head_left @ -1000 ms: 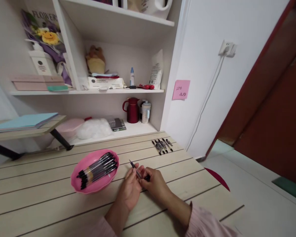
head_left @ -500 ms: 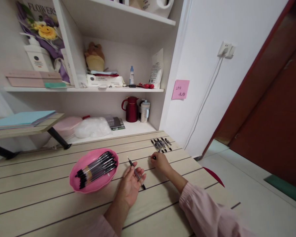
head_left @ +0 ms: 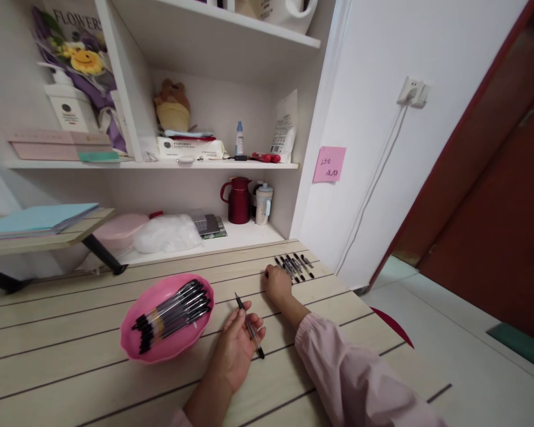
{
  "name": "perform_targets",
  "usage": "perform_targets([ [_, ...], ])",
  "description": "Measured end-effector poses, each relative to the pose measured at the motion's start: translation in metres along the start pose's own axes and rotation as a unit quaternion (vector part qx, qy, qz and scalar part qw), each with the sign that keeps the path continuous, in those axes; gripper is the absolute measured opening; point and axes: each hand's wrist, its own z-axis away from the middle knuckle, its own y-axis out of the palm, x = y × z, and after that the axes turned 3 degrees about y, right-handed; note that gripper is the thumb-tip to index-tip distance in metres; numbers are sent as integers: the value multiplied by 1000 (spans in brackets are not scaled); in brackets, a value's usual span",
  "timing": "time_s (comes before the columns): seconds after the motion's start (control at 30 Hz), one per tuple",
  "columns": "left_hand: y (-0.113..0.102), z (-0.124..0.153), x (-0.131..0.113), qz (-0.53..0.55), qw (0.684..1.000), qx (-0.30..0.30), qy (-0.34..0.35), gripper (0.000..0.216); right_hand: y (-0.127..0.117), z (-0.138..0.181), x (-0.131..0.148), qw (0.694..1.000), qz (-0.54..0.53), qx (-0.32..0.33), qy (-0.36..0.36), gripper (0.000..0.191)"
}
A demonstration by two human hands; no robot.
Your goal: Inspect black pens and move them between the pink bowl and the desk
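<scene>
My left hand (head_left: 239, 341) is closed around a slim pen (head_left: 249, 326) with a clear barrel and black ends, its tip pointing up and away from me. My right hand (head_left: 278, 286) rests low over the table, left of a row of several short black pieces that look like pen caps (head_left: 296, 267). Its fingers are pinched together, with something small and dark at the fingertips, mostly hidden. Left of my hands is a pink scalloped bowl (head_left: 131, 347) holding a bundle of black-capped clear pens (head_left: 173, 314).
The table (head_left: 93, 379) has pale slats with dark lines. Behind it, the shelf holds a red jug (head_left: 239, 200), a speckled cup (head_left: 263, 203) and a white plastic bag (head_left: 168, 233). A raised stand (head_left: 71, 236) with blue papers is at left. A pink note (head_left: 329, 164) sticks to the wall.
My right hand has moved slightly left and away from me, beside the row of short black pieces. My left hand still holds the pen; the view has shifted a little.
</scene>
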Motion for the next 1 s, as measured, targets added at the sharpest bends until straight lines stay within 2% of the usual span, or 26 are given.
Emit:
perform_targets([
  [0.23,1,0,-1,7,1000,7,-1,26,3,-8,12,999,-44,-14,-16,16],
  [0.47,2,1,-2,6,1000,0,-10,26,-27,-33,-14,995,-85,19,-41,29],
  [0.57,2,2,-2,3,1000,5,-10,25,-35,-28,-27,995,-59,62,-58,17],
  [0.67,1,2,-2,-1,1000,8,-8,25,-33,-15,-34,994,-13,96,-55,8],
  [0.8,1,2,-1,-6,1000,12,-7,24,-26,-7,-36,994,35,97,-23,16],
  [1.0,1,1,-1,-3,1000,12,-7,25,-22,-18,-32,994,69,82,29,26],
])
